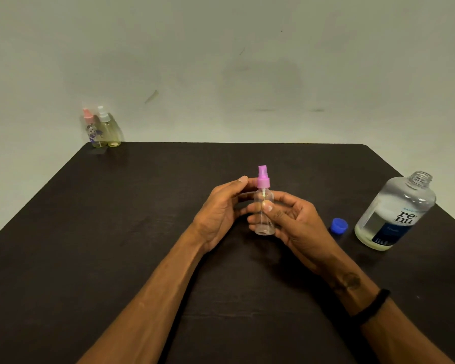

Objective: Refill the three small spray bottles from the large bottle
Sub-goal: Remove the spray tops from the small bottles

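A small clear spray bottle (263, 214) with a purple spray top is held upright over the middle of the dark table (142, 206). My right hand (297, 227) grips its body, thumb across the front. My left hand (221, 208) reaches in from the left, fingertips up by the purple top. The large clear bottle (394, 211) stands at the right with its mouth uncapped, and its blue cap (338, 225) lies on the table beside it. Two other small spray bottles stand at the far left corner: one with a pink top (93, 130), one with a white top (109, 130).
A pale wall rises just behind the table's far edge. The table's right corner slopes away past the large bottle. A black band circles my right wrist.
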### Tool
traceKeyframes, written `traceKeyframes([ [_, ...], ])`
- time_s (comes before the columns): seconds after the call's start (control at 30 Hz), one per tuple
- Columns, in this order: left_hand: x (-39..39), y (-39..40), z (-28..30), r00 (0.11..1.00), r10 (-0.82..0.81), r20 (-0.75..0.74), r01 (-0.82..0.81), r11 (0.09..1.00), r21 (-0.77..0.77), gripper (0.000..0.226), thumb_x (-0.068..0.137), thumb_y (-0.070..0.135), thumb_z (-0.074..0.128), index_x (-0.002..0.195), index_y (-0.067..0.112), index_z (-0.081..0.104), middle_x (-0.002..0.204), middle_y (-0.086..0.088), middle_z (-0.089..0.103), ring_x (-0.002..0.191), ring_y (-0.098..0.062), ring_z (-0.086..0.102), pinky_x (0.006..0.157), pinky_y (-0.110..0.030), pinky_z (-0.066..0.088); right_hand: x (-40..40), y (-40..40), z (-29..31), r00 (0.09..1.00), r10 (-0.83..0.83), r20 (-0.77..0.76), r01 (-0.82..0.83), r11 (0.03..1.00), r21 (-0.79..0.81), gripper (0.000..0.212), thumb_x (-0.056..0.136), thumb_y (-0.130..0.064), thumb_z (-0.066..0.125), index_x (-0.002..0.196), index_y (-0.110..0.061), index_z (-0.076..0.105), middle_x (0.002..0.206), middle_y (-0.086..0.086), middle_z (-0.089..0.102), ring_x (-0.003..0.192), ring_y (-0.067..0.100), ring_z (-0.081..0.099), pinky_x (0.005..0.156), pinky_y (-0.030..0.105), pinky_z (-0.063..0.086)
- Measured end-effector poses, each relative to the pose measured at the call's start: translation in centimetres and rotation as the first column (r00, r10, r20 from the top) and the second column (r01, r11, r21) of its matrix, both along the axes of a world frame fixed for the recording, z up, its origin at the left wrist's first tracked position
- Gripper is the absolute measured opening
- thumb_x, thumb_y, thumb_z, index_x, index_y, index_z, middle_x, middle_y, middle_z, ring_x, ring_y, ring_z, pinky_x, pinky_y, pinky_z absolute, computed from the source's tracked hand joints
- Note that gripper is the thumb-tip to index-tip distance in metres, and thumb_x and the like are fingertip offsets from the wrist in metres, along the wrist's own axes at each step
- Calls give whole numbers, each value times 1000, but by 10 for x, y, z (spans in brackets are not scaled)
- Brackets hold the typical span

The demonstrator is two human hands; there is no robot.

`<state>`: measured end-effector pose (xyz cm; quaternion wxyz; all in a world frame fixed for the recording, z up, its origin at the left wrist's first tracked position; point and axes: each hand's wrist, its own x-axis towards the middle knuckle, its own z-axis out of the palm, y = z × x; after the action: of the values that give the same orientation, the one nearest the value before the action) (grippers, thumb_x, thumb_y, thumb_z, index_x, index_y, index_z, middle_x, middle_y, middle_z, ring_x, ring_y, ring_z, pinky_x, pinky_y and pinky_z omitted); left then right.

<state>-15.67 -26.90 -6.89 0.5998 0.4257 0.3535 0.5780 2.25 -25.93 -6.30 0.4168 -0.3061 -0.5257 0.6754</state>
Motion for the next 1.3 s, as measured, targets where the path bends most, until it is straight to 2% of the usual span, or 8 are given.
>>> traceKeyframes([
  [0.2, 1, -1, 4, 998, 54, 13, -54, 998, 10, 42, 100, 42, 56, 119, 7, 71, 112, -12, 72, 107, -22, 66, 95, -38, 55, 0, 0, 0, 1000, -2, 16, 2, 1000, 13, 43, 89, -16, 69, 130, -5, 64, 115, 22, 76, 101, 33, 75, 92, 42, 63],
  [0.4, 3, -3, 4, 995, 1, -100, 0, 1000, 9, 41, 107, 37, 50, 128, 10, 73, 123, -23, 71, 106, -32, 61, 93, -50, 50, -1, 0, -4, 998, 23, 60, -26, 998, 50, 41, 92, -16, 69, 131, -5, 64, 118, 22, 75, 104, 36, 75, 96, 47, 62],
  [0.47, 4, -5, 5, 995, 0, -102, 1, 1000, 17, 39, 104, 40, 55, 123, 12, 76, 118, -22, 70, 103, -32, 61, 90, -47, 52, -1, 0, -3, 998, 21, 65, -25, 998, 51, 42, 91, -17, 70, 131, -6, 63, 118, 21, 76, 106, 36, 75, 96, 47, 61],
  [0.6, 3, -3, 4, 989, 62, -132, -55, 997, 52, 42, 98, 39, 64, 121, 5, 73, 115, -11, 75, 101, -20, 68, 81, -32, 57, 0, 0, -3, 997, 15, 79, -20, 998, 66, 45, 89, -19, 71, 131, -5, 63, 117, 20, 76, 106, 37, 75, 95, 46, 62],
  [0.87, -1, -1, 7, 976, 211, 56, -213, 976, 40, 26, 82, 37, 77, 100, 18, 77, 98, -3, 72, 87, -14, 65, 87, -34, 52, -2, -1, -3, 990, -28, 136, 8, 990, 141, 43, 88, -18, 73, 129, -8, 65, 114, 17, 77, 102, 35, 76, 92, 41, 62],
  [1.0, -10, 2, 9, 957, 281, 72, -284, 958, 33, 32, 81, 34, 77, 107, 15, 76, 88, 6, 68, 80, -8, 58, 87, -32, 48, -1, 1, -3, 986, -73, 147, 47, 984, 174, 44, 87, -19, 73, 129, -7, 64, 115, 15, 78, 104, 35, 76, 95, 42, 62],
  [1.17, -18, 4, 5, 945, 327, 23, -328, 944, 43, 42, 82, 32, 78, 117, 10, 76, 91, 6, 71, 81, -4, 62, 87, -31, 49, 3, 3, -2, 979, -138, 148, 108, 974, 198, 44, 85, -19, 75, 127, -7, 65, 114, 12, 79, 105, 30, 77, 98, 41, 61],
  [1.3, -32, 5, 3, 928, 370, -46, -367, 929, 55, 27, 92, 22, 76, 118, 12, 76, 95, 1, 76, 87, -5, 67, 88, -34, 50, 7, 5, -2, 967, -183, 178, 138, 962, 237, 47, 84, -22, 76, 127, -8, 65, 115, 9, 79, 107, 26, 77, 100, 41, 60],
])
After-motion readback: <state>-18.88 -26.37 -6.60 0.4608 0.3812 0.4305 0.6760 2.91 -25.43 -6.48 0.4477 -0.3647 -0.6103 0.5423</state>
